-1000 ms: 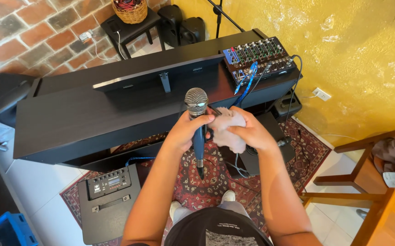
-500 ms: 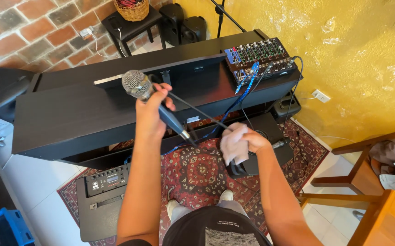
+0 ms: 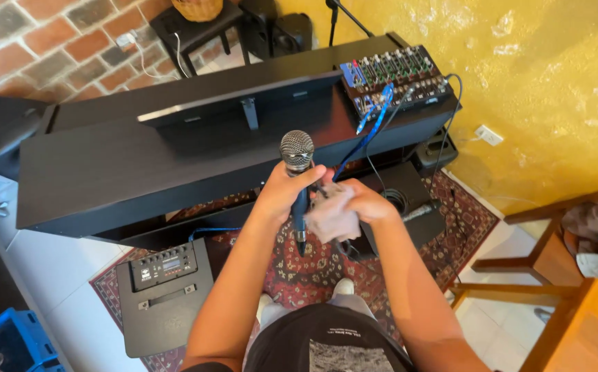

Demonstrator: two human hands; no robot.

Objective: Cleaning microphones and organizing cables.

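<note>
Black handheld microphone with silver mesh head [image 3: 297, 180], upright again, back before chest from out left. Left hand [image 3: 282, 196] wrapped fully round handle. Right hand [image 3: 361, 207] closed on pale crumpled cloth [image 3: 332, 219], now against handle.

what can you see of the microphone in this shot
The microphone is a handheld one with a round silver mesh head and a dark handle that looks like metal or plastic. It stands nearly upright, head up, above the patterned rug and in front of the black keyboard case. The left hand grips its handle; the right hand presses a pale cloth against its side.
</note>
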